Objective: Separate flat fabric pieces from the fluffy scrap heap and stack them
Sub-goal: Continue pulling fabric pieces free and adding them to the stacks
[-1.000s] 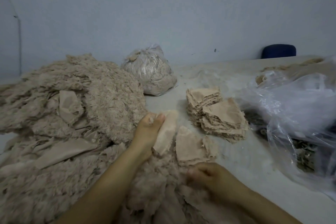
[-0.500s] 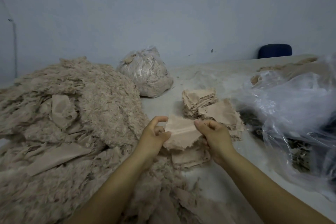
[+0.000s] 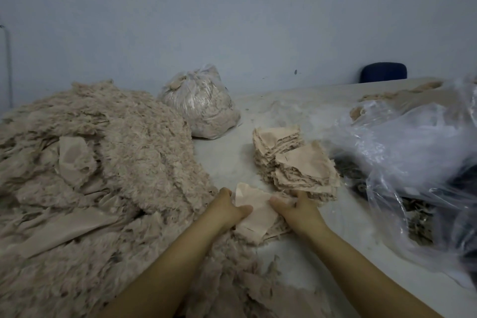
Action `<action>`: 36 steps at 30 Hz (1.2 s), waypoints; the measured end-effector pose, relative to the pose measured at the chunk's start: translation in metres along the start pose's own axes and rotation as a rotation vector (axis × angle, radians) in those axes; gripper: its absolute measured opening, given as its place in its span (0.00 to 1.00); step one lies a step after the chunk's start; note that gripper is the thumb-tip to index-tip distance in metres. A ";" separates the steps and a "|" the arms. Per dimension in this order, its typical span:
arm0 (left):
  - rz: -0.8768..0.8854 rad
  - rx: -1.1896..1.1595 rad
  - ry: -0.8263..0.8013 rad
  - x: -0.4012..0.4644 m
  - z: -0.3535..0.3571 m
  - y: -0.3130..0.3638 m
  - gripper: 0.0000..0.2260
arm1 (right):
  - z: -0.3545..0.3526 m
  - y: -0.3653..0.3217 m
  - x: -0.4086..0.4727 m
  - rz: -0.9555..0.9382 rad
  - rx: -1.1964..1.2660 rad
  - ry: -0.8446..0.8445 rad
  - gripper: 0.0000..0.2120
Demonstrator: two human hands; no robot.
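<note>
A big heap of fluffy beige scraps [image 3: 103, 162] covers the left half of the table. A flat beige fabric piece [image 3: 254, 210] lies on a small low pile at the heap's right edge. My left hand [image 3: 227, 208] grips its left side and my right hand [image 3: 300, 210] presses its right side. Just beyond my right hand stand two stacks of flat pieces, a near one [image 3: 305, 170] and a far one [image 3: 277, 138], touching each other.
A tied clear bag of scraps [image 3: 200, 106] sits behind the heap. A large loose clear plastic bag [image 3: 413, 157] fills the right side of the grey table [image 3: 227, 160]. A dark blue chair back [image 3: 383, 72] shows beyond the far edge.
Both hands lifted the flat piece off the heap's edge, held it up between them, and have now lowered it onto the small pile near the stacks.
</note>
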State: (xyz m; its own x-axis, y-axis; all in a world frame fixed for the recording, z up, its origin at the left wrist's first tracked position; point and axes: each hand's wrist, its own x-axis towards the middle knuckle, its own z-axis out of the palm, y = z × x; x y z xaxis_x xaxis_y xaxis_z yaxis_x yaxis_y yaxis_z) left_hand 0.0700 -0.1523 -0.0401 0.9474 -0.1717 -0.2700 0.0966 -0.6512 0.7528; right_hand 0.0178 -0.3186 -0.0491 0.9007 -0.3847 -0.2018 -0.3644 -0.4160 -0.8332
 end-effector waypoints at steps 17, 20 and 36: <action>-0.021 -0.633 -0.132 -0.005 -0.009 0.040 0.23 | -0.007 -0.012 -0.011 0.045 0.879 -0.015 0.14; 0.049 -0.679 -0.214 -0.007 -0.012 0.050 0.29 | -0.021 -0.026 -0.005 -0.055 0.903 0.062 0.13; 0.181 -0.791 0.125 0.101 -0.031 0.140 0.23 | -0.074 -0.129 0.152 -0.350 0.383 0.321 0.02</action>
State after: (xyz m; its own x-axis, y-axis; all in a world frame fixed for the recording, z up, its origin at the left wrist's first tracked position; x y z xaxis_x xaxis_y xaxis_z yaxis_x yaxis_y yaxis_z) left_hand 0.1886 -0.2380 0.0563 0.9915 -0.1098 -0.0701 0.0813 0.1008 0.9916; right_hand 0.1845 -0.3846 0.0653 0.8138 -0.5326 0.2326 0.1045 -0.2597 -0.9600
